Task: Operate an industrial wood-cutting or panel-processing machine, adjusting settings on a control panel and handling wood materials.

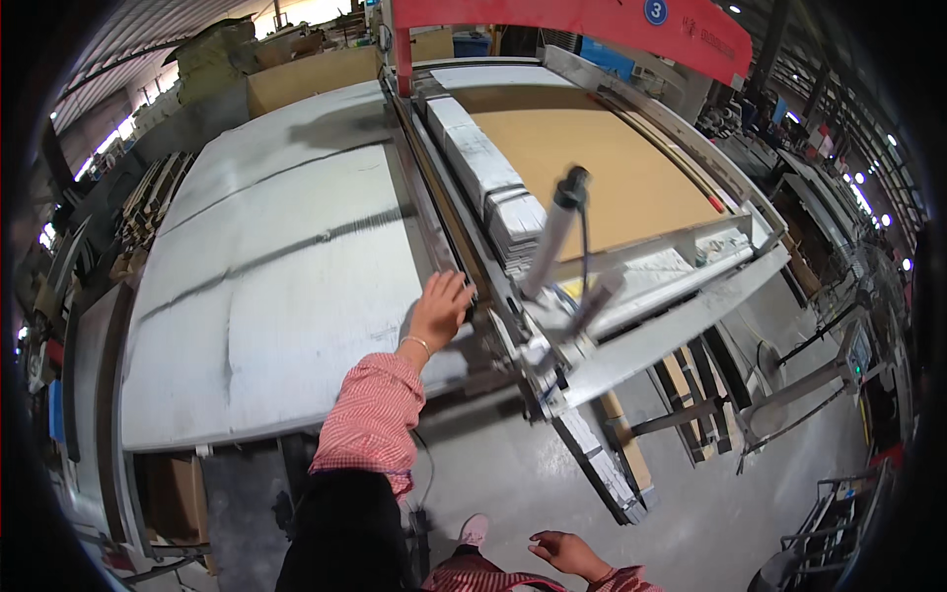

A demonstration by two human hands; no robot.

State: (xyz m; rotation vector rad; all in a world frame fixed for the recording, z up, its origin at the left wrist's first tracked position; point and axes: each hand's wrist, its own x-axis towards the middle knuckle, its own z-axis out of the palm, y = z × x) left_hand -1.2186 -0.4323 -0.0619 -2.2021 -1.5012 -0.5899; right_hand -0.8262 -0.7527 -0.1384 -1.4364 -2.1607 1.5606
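Note:
My left hand (439,311) reaches forward to the right edge of a large white-topped table (316,296). Its fingers lie slightly apart over the edge, beside the long metal rail (439,187), and I see nothing held in them. A thin bracelet circles the wrist below the red checked sleeve (373,409). Low in the view, near my body, my right hand (567,555) hangs over the floor with loose, bent fingers and nothing in it. Right of the rail, a stack of long white strips (483,163) lies along a brown board (592,163) in the machine frame.
An upright grey cylinder (557,232) with a hose stands at the frame's near corner. A red beam (582,30) spans the far side. Long strips (602,464) lie low on the right, by a small control box (856,350) on a stand. Stacked materials (158,202) line the left.

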